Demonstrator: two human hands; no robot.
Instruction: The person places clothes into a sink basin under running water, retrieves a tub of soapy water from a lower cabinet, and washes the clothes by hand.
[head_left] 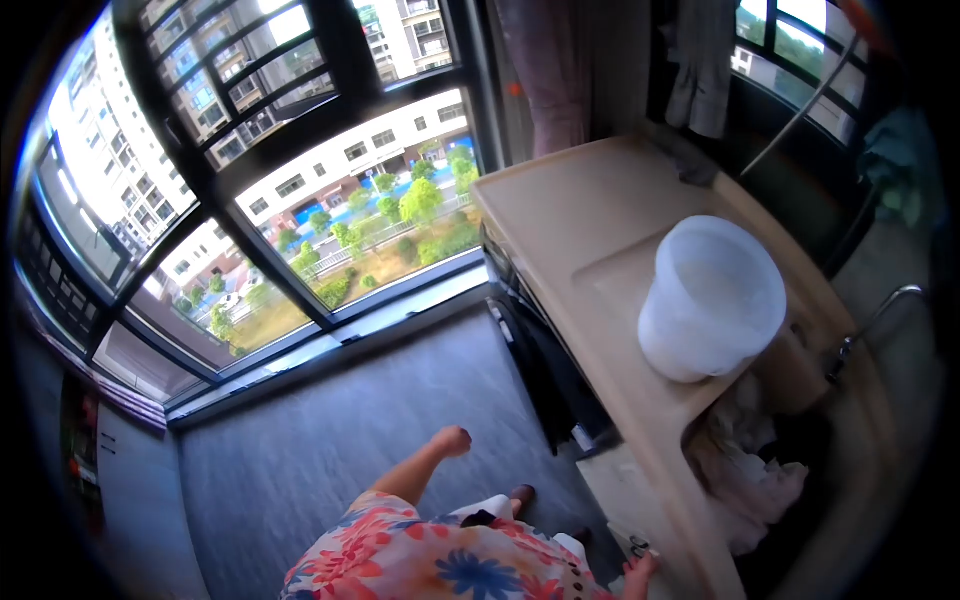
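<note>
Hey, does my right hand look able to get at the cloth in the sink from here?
Probably yes: the right hand is by the front edge of the counter, near the sink, and the bucket stands beyond the cloth, not between them.

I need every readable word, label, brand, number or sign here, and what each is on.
None: no text can be read in this view.
White bucket on the beige sink counter: no lettering visible.
Buildings outside the window: any signs are too small and blurred to read.
</note>
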